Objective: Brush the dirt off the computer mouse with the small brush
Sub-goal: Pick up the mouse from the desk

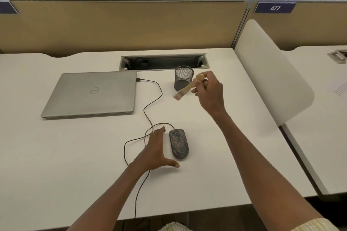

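**A:** Quick count on the white desk (206,155): one computer mouse (178,143), one small brush (187,86), one closed silver Dell laptop (90,94), one black mesh pen cup (183,78), two hands in frame.

**B:** And the mouse sits at the desk's middle front, long axis running almost straight away from the person, nose and cable end at the far side, tipped a touch left. Dark oval shell, speckled all over with pale grit.

**A:** Its thin black cable (150,99) loops left of it, then snakes up to the laptop's right edge; another run drops off the front edge of the desk.

**B:** Left hand (155,149), look at that: fingers straight, thumb spread wide, lying just beside the mouse's left flank, gripping nothing. Whether it touches the shell, I can't tell.

**A:** Right hand (209,89) is up above the desk near the pen cup, fingers curled round the brush's wooden handle.

**B:** Flat pale handle, rounded knob at the top, bristles aimed down and left, blurred. Its long axis runs diagonally, well apart from the mouse.

**A:** Behind: a recessed cable tray (163,62) and a tan partition (122,24).
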`<action>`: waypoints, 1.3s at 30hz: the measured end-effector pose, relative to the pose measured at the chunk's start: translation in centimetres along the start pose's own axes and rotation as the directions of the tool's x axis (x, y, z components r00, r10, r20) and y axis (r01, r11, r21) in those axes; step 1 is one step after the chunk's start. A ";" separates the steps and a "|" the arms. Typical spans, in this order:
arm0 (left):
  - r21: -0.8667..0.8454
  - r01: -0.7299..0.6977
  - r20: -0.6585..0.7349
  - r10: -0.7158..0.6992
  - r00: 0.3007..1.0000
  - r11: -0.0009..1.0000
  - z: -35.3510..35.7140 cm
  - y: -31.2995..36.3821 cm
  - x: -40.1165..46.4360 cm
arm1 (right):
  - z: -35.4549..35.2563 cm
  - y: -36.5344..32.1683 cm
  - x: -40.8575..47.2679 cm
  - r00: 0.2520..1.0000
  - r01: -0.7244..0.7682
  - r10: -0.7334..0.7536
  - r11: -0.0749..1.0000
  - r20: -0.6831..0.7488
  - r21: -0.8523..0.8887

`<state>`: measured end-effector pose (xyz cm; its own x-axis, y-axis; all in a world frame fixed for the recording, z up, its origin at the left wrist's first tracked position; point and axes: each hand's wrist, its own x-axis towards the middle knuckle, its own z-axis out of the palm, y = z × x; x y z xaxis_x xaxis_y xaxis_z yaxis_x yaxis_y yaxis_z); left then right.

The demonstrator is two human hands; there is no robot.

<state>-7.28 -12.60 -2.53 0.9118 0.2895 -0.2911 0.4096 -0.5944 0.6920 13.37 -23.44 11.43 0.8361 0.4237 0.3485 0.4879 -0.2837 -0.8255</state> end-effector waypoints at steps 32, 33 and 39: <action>0.091 -0.046 -0.201 0.063 0.978 0.995 2.7 -0.4 2.2 | -2.5 4.9 -6.1 0.990 -0.143 0.140 0.983 0.029 0.114; 0.080 -0.054 -0.204 0.069 0.977 0.995 2.7 -0.4 2.2 | -2.6 4.9 -6.1 0.990 -0.140 0.138 0.983 0.028 0.114; -0.005 -0.112 -0.215 0.108 0.971 0.994 1.9 -0.4 1.6 | -3.2 3.9 -6.3 0.995 -0.097 0.099 0.990 -0.012 0.101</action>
<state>-5.94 -13.35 -4.55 0.9235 0.3780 -0.0653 0.3047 -0.6193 0.7236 10.83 -29.97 7.47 0.8832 0.3833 0.2703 0.3764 -0.2354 -0.8960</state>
